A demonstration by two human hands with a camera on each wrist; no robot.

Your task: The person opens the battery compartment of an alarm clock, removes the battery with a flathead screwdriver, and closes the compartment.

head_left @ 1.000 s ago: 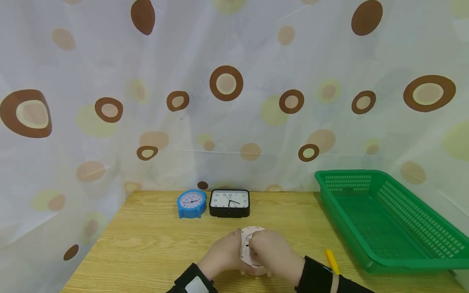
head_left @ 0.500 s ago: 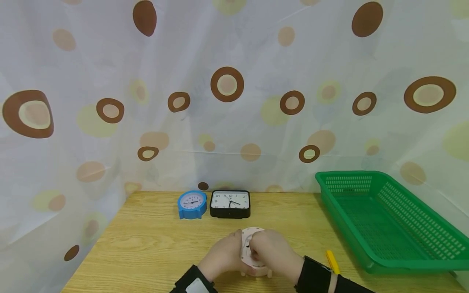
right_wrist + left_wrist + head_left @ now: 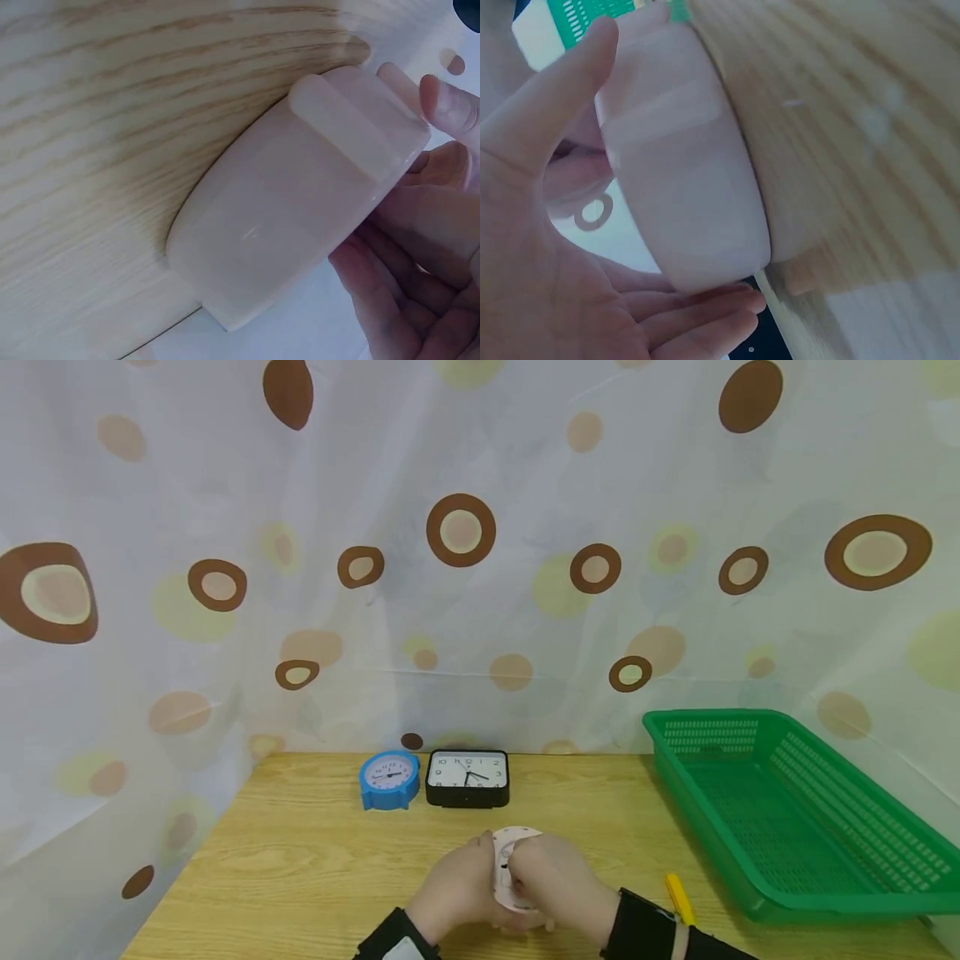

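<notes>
Low in the middle of the head view, a round pale pink alarm clock [image 3: 502,888] lies tilted between my two hands, its flat side with small dark marks facing up. My left hand [image 3: 459,885] holds it by the left and lower rim; the left wrist view shows the thumb along one edge of the clock [image 3: 682,165] and fingers under the other. My right hand [image 3: 562,881] has curled fingers pressed to the flat side; whatever small part they pinch is hidden behind them. In the right wrist view, the clock's smooth curved side [image 3: 285,202] shows close to the wooden table.
Behind the hands stand a blue alarm clock [image 3: 389,779] and a black rectangular clock [image 3: 467,779]. To the right is a green plastic basket [image 3: 757,893]. A yellow stick-like handle [image 3: 678,897] lies by the right wrist. A spotted curtain [image 3: 450,627] closes off the table's back.
Both hands stay at the pink clock in nearly the same pose. My left fingers cover slightly more of its lower edge, and the head view has shifted a little.
</notes>
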